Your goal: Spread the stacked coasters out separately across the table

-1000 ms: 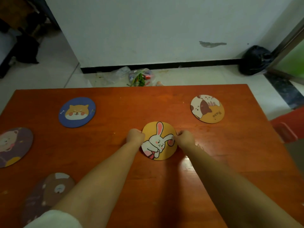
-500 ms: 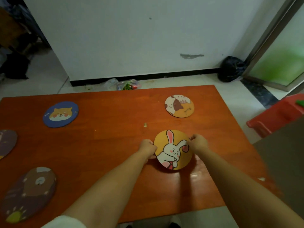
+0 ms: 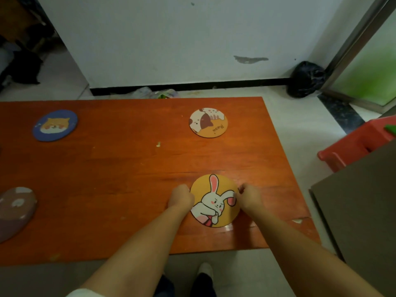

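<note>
At the far left of the counter (image 3: 120, 172) a brown coaster (image 3: 16, 212) lies flat near the front, partly cut off by the frame, and a blue dog coaster (image 3: 54, 125) lies flat behind it, the two well apart. Toward the right, a cat coaster (image 3: 208, 122) sits alone near the back edge. In front of it, close to the front right part of the counter, is the rabbit coaster (image 3: 214, 200), held from both sides: the left hand (image 3: 181, 197) is curled into a loose fist against its left rim, and the right hand (image 3: 249, 198) is curled likewise at its right rim, fingers pinching the edge. Whether more coasters lie under the rabbit one cannot be told from here. The step in hand looks like setting this piece down in its own spot. To do it well, lower it flat so no edge rides up, keep it well clear of the cat coaster and back from the counter's front edge, then let go with both hands together so it does not skid on the glossy wood. If another is stuck beneath, slide the top one sideways with the fingertips rather than lifting both.
</note>
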Tool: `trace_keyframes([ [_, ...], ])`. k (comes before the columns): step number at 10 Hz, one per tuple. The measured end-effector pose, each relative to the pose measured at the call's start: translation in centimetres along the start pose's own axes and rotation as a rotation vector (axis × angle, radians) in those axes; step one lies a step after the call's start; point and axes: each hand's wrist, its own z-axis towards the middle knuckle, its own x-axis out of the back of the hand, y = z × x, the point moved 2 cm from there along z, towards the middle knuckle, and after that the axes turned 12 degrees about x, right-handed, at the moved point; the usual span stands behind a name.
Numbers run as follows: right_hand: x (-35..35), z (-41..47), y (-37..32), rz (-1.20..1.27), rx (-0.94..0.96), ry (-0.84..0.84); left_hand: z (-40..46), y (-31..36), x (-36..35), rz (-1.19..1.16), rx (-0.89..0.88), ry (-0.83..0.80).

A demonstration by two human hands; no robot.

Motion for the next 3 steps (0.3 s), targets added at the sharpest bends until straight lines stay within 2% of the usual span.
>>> trace_keyframes([
  [1, -0.3, -0.4, 0.2, -0.101, 0.038, 0.002, -0.3, -0.5, -0.1, 0.064, -0.034, 0.083],
  [2, 0.3, 0.0, 0.1, -0.002, 0.026, 0.019, 0.0, -1.0, 0.7, -0.011, -0.096, 0.045],
  [3, 2.8, -0.3, -0.3, 0.280, 0.021, 0.117, -0.6, -3.8, 1.4, -0.137, -0.178, -0.080],
])
